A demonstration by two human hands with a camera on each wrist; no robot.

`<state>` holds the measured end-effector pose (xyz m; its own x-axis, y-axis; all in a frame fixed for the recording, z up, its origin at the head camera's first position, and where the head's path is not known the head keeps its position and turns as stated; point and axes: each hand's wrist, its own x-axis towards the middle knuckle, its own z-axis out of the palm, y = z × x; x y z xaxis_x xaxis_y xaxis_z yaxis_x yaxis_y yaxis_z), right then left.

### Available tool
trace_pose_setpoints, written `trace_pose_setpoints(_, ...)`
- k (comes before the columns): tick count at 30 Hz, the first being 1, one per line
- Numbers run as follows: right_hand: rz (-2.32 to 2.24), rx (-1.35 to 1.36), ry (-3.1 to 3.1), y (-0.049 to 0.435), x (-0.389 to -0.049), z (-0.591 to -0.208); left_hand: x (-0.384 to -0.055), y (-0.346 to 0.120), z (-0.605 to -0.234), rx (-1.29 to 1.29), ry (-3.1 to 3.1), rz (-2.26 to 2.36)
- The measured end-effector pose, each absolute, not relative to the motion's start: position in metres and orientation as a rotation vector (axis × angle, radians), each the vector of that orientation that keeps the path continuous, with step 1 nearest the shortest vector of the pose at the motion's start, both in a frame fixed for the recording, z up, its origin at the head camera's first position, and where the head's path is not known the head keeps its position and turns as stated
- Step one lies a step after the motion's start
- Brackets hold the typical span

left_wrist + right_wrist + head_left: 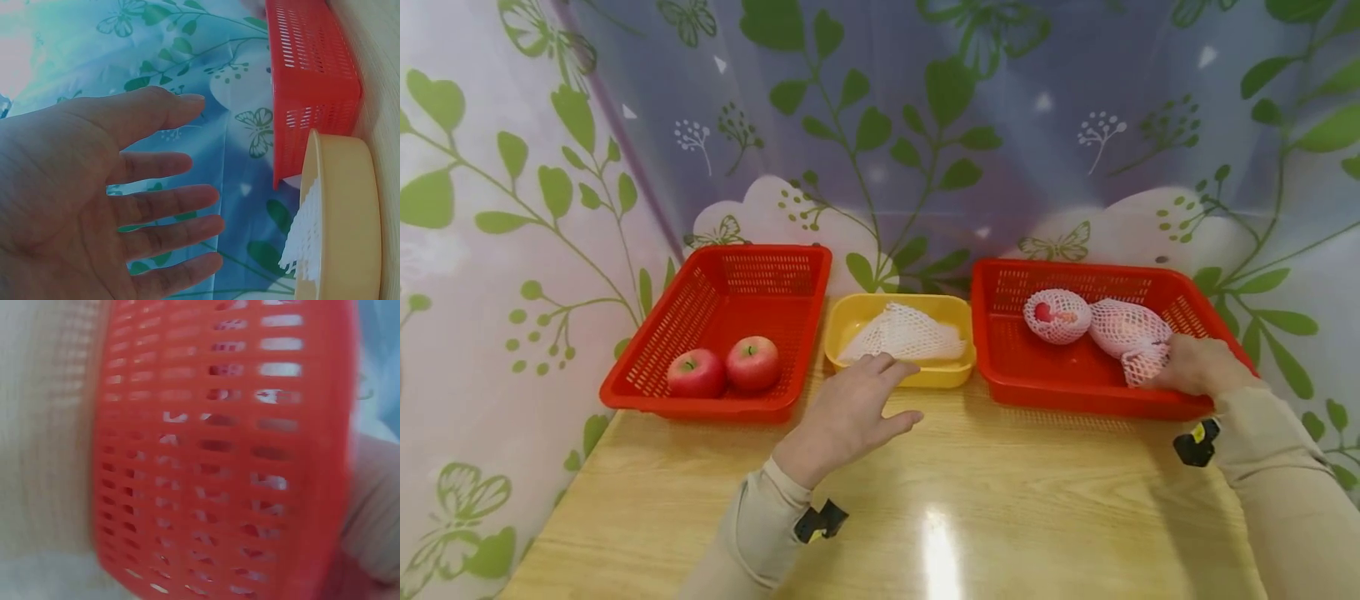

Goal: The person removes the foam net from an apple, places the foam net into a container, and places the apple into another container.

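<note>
My left hand [850, 408] hovers in front of the yellow basket [962, 375], fingers extended and spread, touching nothing. A loose white foam net [902, 333] lies in that basket. My right hand [1202, 367] reaches over the front right of the right red basket [1075, 400]. Its fingertips are right at the gathered end of a foam net round a wrapped fruit [1127, 325]; whether they pinch it, I cannot tell. Left of this fruit lies another net-wrapped fruit [1057, 317], with a red patch showing. In the right wrist view, the basket wall hides most of the right hand [375, 512].
Two red apples [696, 373] sit side by side at the front of the left red basket [812, 333]. All three baskets stand in a row along the back of the wooden table [1015, 492]. Behind them hangs a leaf-patterned curtain [880, 167].
</note>
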<state>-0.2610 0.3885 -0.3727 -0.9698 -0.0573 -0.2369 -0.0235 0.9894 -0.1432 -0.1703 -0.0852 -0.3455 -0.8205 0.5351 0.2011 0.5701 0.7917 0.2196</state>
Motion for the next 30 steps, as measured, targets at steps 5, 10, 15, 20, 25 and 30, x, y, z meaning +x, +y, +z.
trace_pose_setpoints(5,-0.25,-0.008,2.97,0.385,-0.249,-0.354,-0.171,-0.086,-0.346,-0.879,-2.857,-0.406)
trace_pose_setpoints(10,-0.307,-0.018,3.077,0.37,-0.232,-0.323,-0.172,-0.085,-0.346,-0.872,-2.863,-0.404)
trace_pose_setpoints(15,-0.352,-0.189,3.181,0.331,-0.205,-0.302,-0.171,-0.083,-0.345,-0.9,-2.858,-0.427)
trace_pose_setpoints(20,-0.443,-0.45,3.2,0.266,-0.158,-0.302,-0.166,-0.083,-0.346,-0.902,-2.868,-0.425)
trace_pose_setpoints(25,-0.501,-0.575,3.141,0.21,-0.121,-0.32,-0.163,-0.082,-0.346,-0.945,-2.87,-0.43)
trace_pose_setpoints(30,-0.598,-0.592,3.01,0.175,-0.119,-0.365,-0.161,-0.082,-0.35,-0.949,-2.894,-0.432)
